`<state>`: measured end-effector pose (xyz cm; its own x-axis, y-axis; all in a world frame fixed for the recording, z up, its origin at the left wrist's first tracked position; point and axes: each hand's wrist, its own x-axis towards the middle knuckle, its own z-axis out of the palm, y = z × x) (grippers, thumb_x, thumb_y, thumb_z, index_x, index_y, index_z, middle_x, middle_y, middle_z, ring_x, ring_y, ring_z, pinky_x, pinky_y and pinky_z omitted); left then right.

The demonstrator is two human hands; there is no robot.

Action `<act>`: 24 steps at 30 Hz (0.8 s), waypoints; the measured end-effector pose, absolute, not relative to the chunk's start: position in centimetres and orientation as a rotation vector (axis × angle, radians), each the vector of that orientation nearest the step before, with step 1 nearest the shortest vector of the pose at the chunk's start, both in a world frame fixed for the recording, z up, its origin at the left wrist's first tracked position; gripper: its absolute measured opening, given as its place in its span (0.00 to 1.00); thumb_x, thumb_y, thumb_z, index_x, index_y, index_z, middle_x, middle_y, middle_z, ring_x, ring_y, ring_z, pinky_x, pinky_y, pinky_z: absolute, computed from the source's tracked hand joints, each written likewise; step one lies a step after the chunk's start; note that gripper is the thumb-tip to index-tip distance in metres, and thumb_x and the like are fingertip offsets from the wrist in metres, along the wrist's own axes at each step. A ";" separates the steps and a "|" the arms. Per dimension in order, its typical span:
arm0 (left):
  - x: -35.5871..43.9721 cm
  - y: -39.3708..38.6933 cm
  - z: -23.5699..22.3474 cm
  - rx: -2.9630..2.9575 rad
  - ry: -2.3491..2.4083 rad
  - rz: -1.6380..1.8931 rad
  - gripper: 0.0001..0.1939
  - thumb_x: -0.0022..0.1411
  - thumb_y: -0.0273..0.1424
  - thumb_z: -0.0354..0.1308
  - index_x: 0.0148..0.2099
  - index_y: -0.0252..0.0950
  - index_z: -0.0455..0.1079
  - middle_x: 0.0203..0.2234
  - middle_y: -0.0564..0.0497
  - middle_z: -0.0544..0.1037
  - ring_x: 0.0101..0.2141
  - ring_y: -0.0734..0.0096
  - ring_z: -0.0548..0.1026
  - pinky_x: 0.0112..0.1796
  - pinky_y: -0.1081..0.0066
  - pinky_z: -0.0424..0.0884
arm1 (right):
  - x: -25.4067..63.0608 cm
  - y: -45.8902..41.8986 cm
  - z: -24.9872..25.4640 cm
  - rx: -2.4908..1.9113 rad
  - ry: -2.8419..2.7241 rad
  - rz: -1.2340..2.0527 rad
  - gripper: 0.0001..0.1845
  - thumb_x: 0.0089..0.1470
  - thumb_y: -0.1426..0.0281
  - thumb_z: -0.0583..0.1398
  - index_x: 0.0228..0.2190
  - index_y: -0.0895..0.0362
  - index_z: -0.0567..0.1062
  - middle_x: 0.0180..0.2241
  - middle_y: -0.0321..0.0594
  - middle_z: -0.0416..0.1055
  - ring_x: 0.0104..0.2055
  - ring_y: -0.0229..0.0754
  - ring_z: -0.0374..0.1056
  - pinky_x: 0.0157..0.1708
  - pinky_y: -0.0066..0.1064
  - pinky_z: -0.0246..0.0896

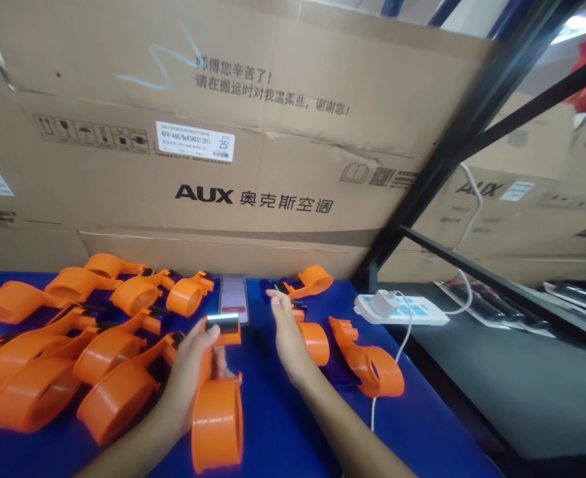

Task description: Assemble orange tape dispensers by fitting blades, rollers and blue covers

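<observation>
My left hand (196,372) is closed around an orange plastic tape dispenser (217,425), its round hub hanging down. My thumb lies at the black roller (224,323) on its upper end. To the right, my right hand (289,332) is held edge-on with fingers stretched out and nothing seen in it. Just beyond its edge lies another orange dispenser (317,343), partly hidden by the hand. A further dispenser (380,368) rests to the right, and one more (313,280) lies behind. Many of the same kind, such as this dispenser (118,398), crowd the left side.
A phone (233,299) lies on the blue table surface (273,425). At the right edge sits a white power strip (422,311) with a plugged-in adapter and cable. Large cardboard boxes (273,166) stand behind, beside a slanting black metal frame (437,159). Packaged black items (492,302) lie farther right.
</observation>
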<state>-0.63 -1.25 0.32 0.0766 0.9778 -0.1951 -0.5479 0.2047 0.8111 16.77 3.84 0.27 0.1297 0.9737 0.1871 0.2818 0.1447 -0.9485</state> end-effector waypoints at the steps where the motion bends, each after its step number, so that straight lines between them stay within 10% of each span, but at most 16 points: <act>1: -0.6 -1.2 0.1 0.648 0.858 1.269 0.16 0.59 0.44 0.65 0.38 0.40 0.65 0.17 0.58 0.72 0.16 0.72 0.68 0.25 0.63 0.77 | 16.7 3.8 0.2 -1.356 -1.385 0.818 0.29 0.68 0.47 0.48 0.58 0.51 0.69 0.63 0.46 0.67 0.68 0.49 0.58 0.69 0.48 0.49; 9: -0.7 -0.9 -1.0 0.708 0.890 1.263 0.17 0.60 0.44 0.66 0.38 0.39 0.65 0.17 0.58 0.72 0.16 0.72 0.67 0.22 0.70 0.71 | 15.6 4.9 -1.5 -1.577 -1.740 0.657 0.36 0.69 0.48 0.45 0.66 0.58 0.61 0.73 0.51 0.46 0.77 0.52 0.33 0.73 0.50 0.32; 18: -0.5 -1.1 -0.4 0.678 0.866 1.265 0.16 0.61 0.43 0.65 0.38 0.40 0.64 0.17 0.58 0.72 0.17 0.73 0.68 0.22 0.72 0.69 | 15.9 5.2 -1.8 -1.639 -1.683 0.676 0.33 0.69 0.50 0.45 0.63 0.57 0.63 0.65 0.56 0.60 0.71 0.50 0.52 0.70 0.48 0.45; 24: -0.4 -1.4 0.0 0.681 0.871 1.276 0.16 0.61 0.42 0.65 0.37 0.40 0.63 0.17 0.58 0.72 0.17 0.74 0.67 0.22 0.71 0.70 | 16.1 5.1 -2.1 -1.659 -1.692 0.715 0.32 0.69 0.48 0.44 0.55 0.55 0.73 0.72 0.50 0.49 0.76 0.52 0.36 0.72 0.53 0.32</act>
